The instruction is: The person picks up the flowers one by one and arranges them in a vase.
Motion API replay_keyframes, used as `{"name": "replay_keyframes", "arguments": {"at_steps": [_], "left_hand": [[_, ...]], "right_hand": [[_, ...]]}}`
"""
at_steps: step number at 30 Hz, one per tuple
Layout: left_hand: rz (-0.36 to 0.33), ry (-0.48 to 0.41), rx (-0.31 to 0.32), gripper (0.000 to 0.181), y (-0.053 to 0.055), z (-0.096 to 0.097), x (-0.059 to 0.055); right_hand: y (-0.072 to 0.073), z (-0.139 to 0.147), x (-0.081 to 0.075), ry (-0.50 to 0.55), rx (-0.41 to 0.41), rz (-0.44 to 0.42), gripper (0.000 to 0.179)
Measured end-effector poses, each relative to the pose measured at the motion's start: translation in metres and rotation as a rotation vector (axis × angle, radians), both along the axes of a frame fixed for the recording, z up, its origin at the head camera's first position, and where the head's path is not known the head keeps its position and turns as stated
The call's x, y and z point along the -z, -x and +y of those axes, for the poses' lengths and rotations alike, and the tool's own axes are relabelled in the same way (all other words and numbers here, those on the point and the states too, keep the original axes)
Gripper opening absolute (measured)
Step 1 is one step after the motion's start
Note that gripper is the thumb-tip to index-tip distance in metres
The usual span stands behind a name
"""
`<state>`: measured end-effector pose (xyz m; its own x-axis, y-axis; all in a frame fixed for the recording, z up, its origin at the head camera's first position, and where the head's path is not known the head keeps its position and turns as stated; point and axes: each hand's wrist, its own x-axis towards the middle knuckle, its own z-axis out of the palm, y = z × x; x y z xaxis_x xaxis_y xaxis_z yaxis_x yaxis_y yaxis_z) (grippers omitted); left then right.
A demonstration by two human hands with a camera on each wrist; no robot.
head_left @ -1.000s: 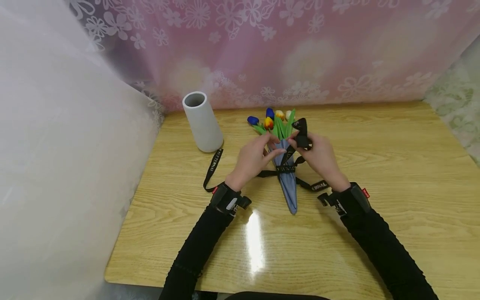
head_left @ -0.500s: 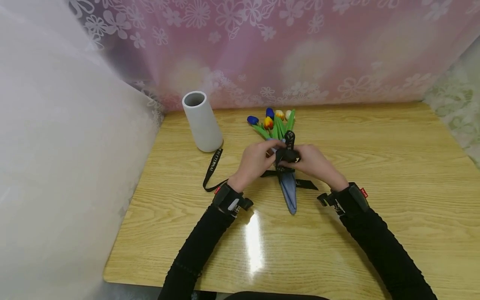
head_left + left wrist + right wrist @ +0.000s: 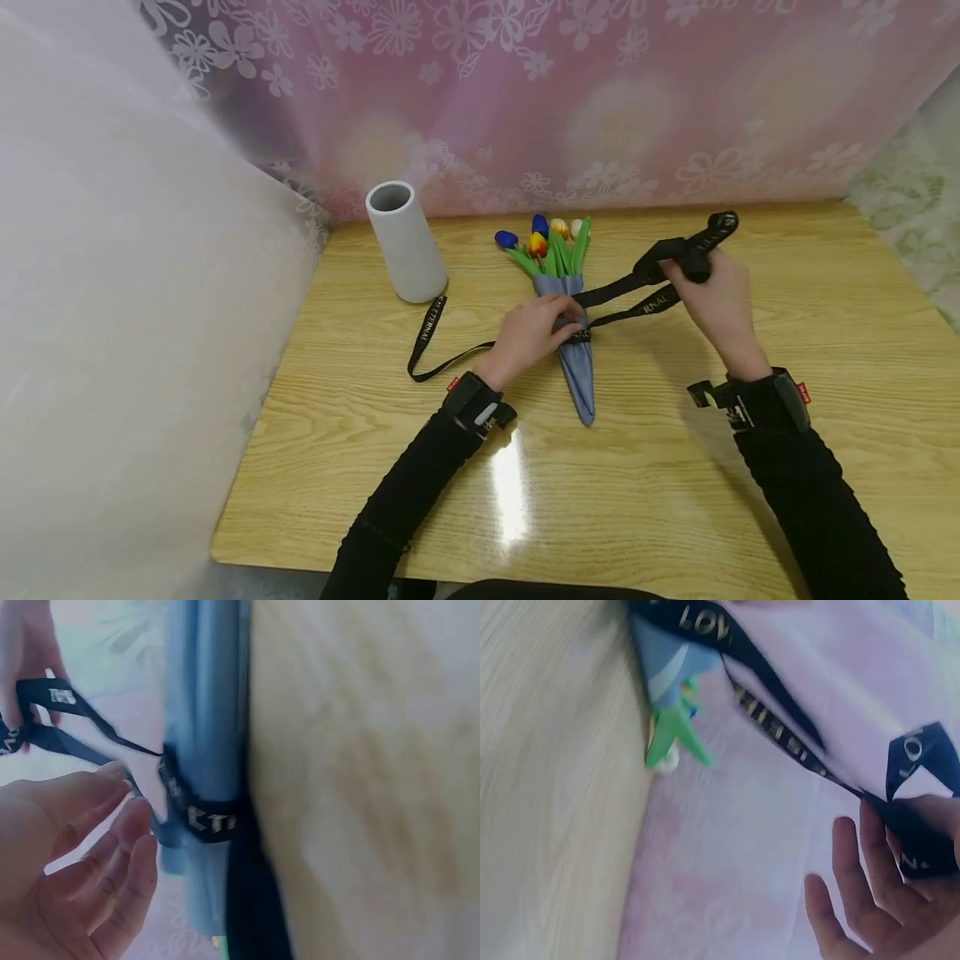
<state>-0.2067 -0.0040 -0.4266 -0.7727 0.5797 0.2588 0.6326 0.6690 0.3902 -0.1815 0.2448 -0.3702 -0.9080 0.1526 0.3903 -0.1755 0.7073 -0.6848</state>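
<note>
A bouquet of tulips (image 3: pixel 537 244), with blue, orange and pale heads, lies on the table in a blue-grey wrap (image 3: pixel 577 379). A black ribbon (image 3: pixel 615 290) with printed letters circles the wrap, as the left wrist view also shows. My right hand (image 3: pixel 720 304) pinches a looped part of this ribbon up and to the right of the bouquet, and two strands stretch back to the wrap. Over the wrap, near the band, is my left hand (image 3: pixel 529 335), its fingers loosely bent beside a strand (image 3: pixel 82 750). Any contact of its fingertips with the ribbon is unclear.
A white vase (image 3: pixel 408 250) stands at the back left of the wooden table (image 3: pixel 337 500). One ribbon tail (image 3: pixel 427 333) trails on the tabletop from the vase's foot toward my left hand. A pink floral curtain (image 3: pixel 525 108) hangs along the back edge.
My right hand has moved right, drawing the ribbon out from the bouquet into two long strands. My left hand has shifted slightly right and down. Bouquet and vase stay put.
</note>
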Motion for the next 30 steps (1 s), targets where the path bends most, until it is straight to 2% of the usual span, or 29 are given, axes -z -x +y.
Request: {"name": "replay_keyframes", "arguments": {"at_steps": [4,7,10,13,18,21,23,26,27,29,30], "left_hand": [[0.009,0.073,0.000,0.022,-0.004,0.005,0.007],[0.013,0.088,0.008,0.021,-0.005,0.006,0.009],[0.006,0.089,0.017,0.018,-0.005,0.006,0.011],[0.001,0.090,0.015,0.016,-0.004,0.006,0.011],[-0.002,0.105,0.008,0.013,-0.003,0.007,0.012],[0.003,0.102,0.003,0.011,-0.003,0.007,0.012],[0.009,0.098,-0.002,0.009,-0.002,0.007,0.012],[0.018,0.094,-0.009,0.007,-0.002,0.006,0.013],[0.018,0.094,-0.010,0.006,-0.002,0.006,0.013],[0.016,0.093,-0.010,0.007,-0.001,0.005,0.012],[0.011,0.091,-0.012,0.007,-0.001,0.005,0.012]], "right_hand": [[-0.004,0.024,0.005,-0.026,0.130,0.071,0.034],[-0.007,0.041,0.009,-0.078,0.220,0.081,0.033],[-0.009,0.057,0.012,-0.113,0.275,0.032,0.032],[-0.009,0.071,0.018,-0.146,0.287,-0.076,0.039],[-0.003,0.088,0.033,-0.220,0.206,-0.324,0.073],[0.002,0.094,0.041,-0.227,0.121,-0.396,0.091],[0.002,0.092,0.044,-0.210,0.075,-0.381,0.101],[0.001,0.083,0.043,-0.181,0.019,-0.284,0.102],[0.001,0.077,0.042,-0.170,0.000,-0.238,0.097],[0.009,0.072,0.057,-0.176,-0.059,-0.108,0.076],[0.009,0.065,0.058,-0.182,-0.109,-0.083,0.063]]}}
